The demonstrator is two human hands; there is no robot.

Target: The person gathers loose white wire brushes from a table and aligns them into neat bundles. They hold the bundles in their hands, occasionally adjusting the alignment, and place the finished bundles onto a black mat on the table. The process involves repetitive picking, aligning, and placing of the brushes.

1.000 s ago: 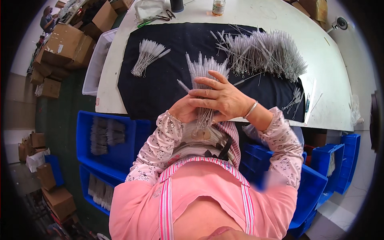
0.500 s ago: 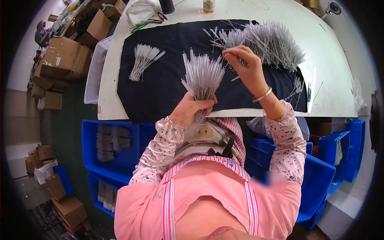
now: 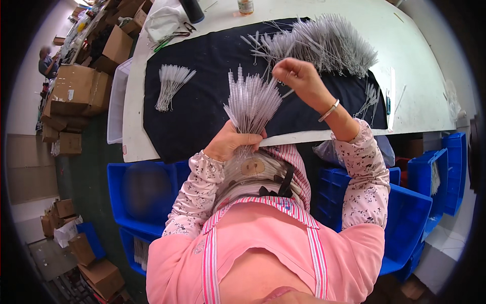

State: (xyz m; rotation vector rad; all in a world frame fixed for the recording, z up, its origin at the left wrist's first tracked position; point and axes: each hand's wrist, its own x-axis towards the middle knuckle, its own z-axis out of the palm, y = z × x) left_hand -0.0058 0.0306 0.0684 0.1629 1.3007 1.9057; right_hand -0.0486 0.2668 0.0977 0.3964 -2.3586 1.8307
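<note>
loosely fanned brushes, left hand clasping

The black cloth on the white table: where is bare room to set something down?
Bare: the cloth between the small white brush bundle and the larger white bunch in the left hand; also below the right hand. Crowded: its upper right, under the white brush heap.

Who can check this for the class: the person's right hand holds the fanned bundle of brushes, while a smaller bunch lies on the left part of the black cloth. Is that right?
Not quite: the hand is wrong. The head view shows the left hand holding the fanned bundle of brushes; the smaller bunch does lie on the left part of the black cloth.
</note>
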